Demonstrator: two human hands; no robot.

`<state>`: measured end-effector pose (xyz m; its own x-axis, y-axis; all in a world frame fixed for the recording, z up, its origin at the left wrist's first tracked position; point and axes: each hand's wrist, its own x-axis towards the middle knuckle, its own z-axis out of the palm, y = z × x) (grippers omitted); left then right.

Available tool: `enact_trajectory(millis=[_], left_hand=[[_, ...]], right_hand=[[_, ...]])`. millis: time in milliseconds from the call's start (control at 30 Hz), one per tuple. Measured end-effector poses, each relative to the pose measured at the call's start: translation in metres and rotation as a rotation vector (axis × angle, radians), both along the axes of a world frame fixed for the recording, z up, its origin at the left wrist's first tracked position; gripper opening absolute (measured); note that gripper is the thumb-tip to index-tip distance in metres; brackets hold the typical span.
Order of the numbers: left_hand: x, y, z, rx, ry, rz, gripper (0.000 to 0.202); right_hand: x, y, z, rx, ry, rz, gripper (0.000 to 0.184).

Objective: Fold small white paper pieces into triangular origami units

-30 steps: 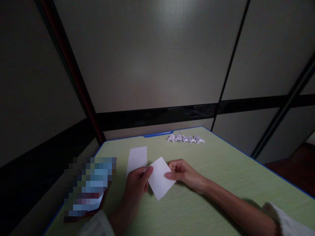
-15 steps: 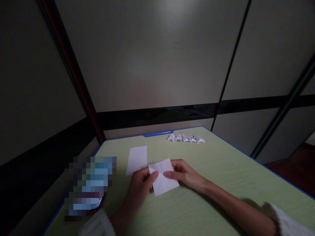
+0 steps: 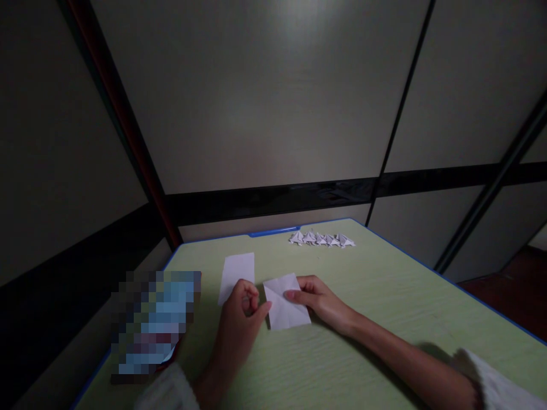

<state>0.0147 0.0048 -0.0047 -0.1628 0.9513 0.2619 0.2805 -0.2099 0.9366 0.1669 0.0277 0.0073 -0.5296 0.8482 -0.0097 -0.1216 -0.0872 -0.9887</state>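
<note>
In the head view, both of the person's hands rest low on a pale green table (image 3: 384, 296) with a blue rim. Between them lies a white paper sheet (image 3: 285, 304), flat on the tabletop and partly folded, with a slanted crease running across it and one corner turned over. The right hand (image 3: 318, 299) lies just to the right of the sheet, its fingers held close together and bent, the tip of the forefinger pressing down on the paper near the crease; the thumb is tucked under and cannot be made out clearly. The left hand (image 3: 241, 310) sits just left of the sheet, its fingers curled in toward the palm in a loose fist, with the thumb tip reaching out to touch the sheet's left edge; it pinches nothing that can be seen. Beyond the left hand, just past its knuckles, a second white sheet (image 3: 236, 271) lies flat and unfolded on the table. Farther out, beyond the right hand and near the table's far edge, a row of small folded white paper pieces (image 3: 321, 239) stands side by side, well apart from both hands. To the left of the left hand, at the table's near left edge, sits a blurred object (image 3: 154, 319) whose nature cannot be told. White sleeve cuffs show at both wrists.
</note>
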Motion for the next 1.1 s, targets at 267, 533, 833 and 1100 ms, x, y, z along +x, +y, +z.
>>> enact_trajectory(millis=[267,533,833,1100], left_hand=[[0.010,-0.013,0.001,-0.229,-0.101,-0.479,0.018],[0.009,-0.010,0.000,-0.258,-0.244,-0.562,0.036],[0.009,-0.012,0.004,-0.260,-0.235,-0.580,0.039],[0.008,-0.014,0.008,-0.277,-0.227,-0.549,0.034]], right_hand=[[-0.003,-0.009,0.001,0.110,0.051,0.233,0.032],[-0.010,-0.017,0.005,0.072,0.259,0.396,0.030],[-0.009,-0.017,-0.001,0.085,0.298,0.375,0.032],[-0.005,-0.018,0.002,0.066,0.248,0.368,0.027]])
